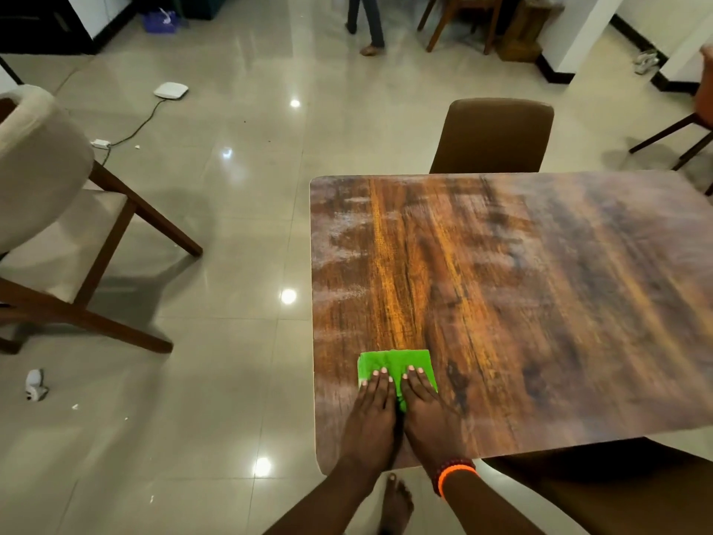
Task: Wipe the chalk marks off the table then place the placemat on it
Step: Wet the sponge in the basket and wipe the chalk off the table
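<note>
Left hand [373, 403] and right hand [424, 399] side by side, palms flat pressing green cloth [393, 362], near left corner of table [540, 283], whitish chalk smears [339, 241] along left edge

No text, label, brand, number or sign can be read anywhere in this view. The folded bright green cloth [397, 364] on the dark wood-grain table [540, 303] is plain, and the orange and red bead bracelets [455, 474] carry no lettering. The small white flat device [171, 90] on the tiled floor and the blue bag [160, 21] far off are too small and blurred to show any print.
</note>
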